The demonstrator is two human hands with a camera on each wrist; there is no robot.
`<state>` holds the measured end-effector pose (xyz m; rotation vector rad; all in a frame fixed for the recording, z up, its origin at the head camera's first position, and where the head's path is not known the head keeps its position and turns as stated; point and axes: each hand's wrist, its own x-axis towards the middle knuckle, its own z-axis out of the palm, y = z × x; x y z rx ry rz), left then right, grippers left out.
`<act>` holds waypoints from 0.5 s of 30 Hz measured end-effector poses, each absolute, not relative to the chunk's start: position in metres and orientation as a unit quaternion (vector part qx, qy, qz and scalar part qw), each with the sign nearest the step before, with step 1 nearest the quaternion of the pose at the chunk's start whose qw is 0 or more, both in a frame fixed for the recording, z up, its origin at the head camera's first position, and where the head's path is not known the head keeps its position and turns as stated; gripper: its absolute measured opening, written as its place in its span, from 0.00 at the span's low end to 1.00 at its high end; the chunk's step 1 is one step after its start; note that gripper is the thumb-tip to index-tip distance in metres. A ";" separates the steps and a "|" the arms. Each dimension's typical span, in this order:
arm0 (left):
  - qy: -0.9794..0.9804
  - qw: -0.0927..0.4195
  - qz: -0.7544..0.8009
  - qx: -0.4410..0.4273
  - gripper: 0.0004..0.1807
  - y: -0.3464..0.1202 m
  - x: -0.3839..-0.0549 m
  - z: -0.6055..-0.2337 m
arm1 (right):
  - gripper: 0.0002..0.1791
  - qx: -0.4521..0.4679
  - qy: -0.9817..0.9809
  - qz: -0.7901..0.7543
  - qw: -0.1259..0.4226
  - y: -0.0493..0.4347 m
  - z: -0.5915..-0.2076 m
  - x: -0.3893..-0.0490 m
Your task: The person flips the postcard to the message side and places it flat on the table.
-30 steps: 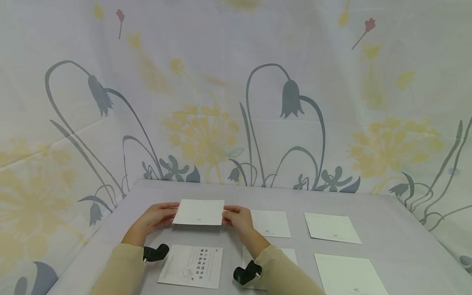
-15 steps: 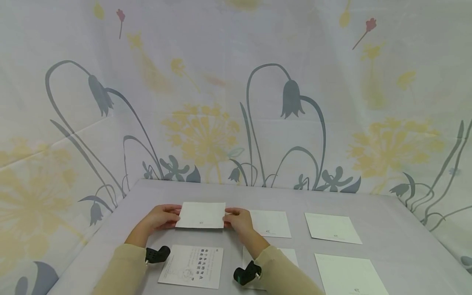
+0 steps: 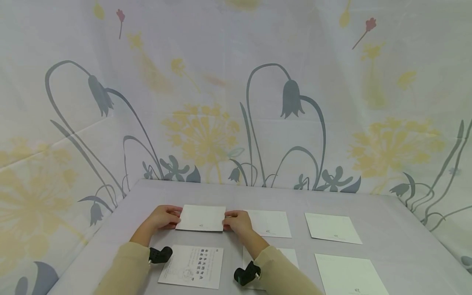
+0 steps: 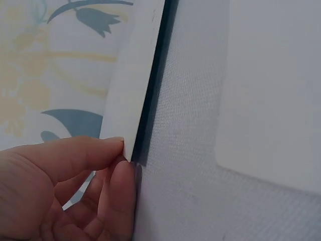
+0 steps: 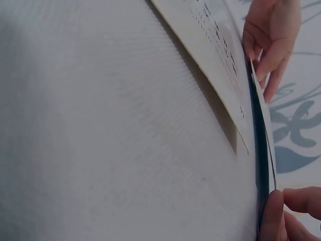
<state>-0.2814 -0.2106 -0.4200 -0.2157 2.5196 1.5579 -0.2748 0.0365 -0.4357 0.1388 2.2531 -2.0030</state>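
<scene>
Between my two hands is a white card (image 3: 203,218) with a small dark mark near its front edge, lying level close over the table at the back left. My left hand (image 3: 164,218) pinches its left side; in the left wrist view, the thumb and fingers (image 4: 108,153) meet at the card's corner. My right hand (image 3: 237,221) pinches the opposite side, and the right wrist view has its fingertips (image 5: 273,208) at the card's end. A dark strip of shadow shows under the card edge. In front lies a card printed with characters (image 3: 191,266).
Just right of my right hand lies another white card (image 3: 273,223), and a further one (image 3: 285,256) is partly hidden under my right forearm. Two more white cards, a back one (image 3: 332,228) and a front one (image 3: 350,274), lie farther right. A flowered cloth (image 3: 221,123) hangs behind the table.
The white card has come down toward the table and slightly nearer, held by both hands throughout. Both hands lowered a little with it; the other cards have not moved.
</scene>
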 end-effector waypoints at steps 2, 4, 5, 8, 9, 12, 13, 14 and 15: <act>0.847 0.085 0.519 -0.074 0.22 -0.210 -0.282 -0.420 | 0.16 0.043 0.752 -0.654 0.061 0.037 -0.436 -0.275; 0.849 0.086 0.516 -0.076 0.21 -0.209 -0.283 -0.420 | 0.16 0.042 0.756 -0.650 0.063 0.037 -0.436 -0.275; 0.850 0.087 0.514 -0.077 0.21 -0.209 -0.283 -0.421 | 0.16 0.041 0.757 -0.649 0.063 0.037 -0.436 -0.276; 0.852 0.087 0.510 -0.084 0.20 -0.209 -0.283 -0.420 | 0.15 0.039 0.757 -0.649 0.064 0.037 -0.435 -0.276; 0.853 0.087 0.508 -0.084 0.20 -0.209 -0.283 -0.420 | 0.15 0.040 0.757 -0.649 0.065 0.037 -0.435 -0.277; 0.853 0.086 0.507 -0.089 0.20 -0.209 -0.283 -0.419 | 0.14 0.044 0.757 -0.648 0.069 0.037 -0.435 -0.277; 0.853 0.086 0.507 -0.089 0.19 -0.209 -0.282 -0.419 | 0.13 0.045 0.758 -0.647 0.071 0.037 -0.435 -0.278; 0.853 0.084 0.507 -0.090 0.19 -0.209 -0.282 -0.418 | 0.13 0.044 0.759 -0.645 0.071 0.037 -0.435 -0.278; 0.853 0.084 0.507 -0.091 0.19 -0.208 -0.282 -0.418 | 0.13 0.045 0.760 -0.644 0.073 0.037 -0.435 -0.278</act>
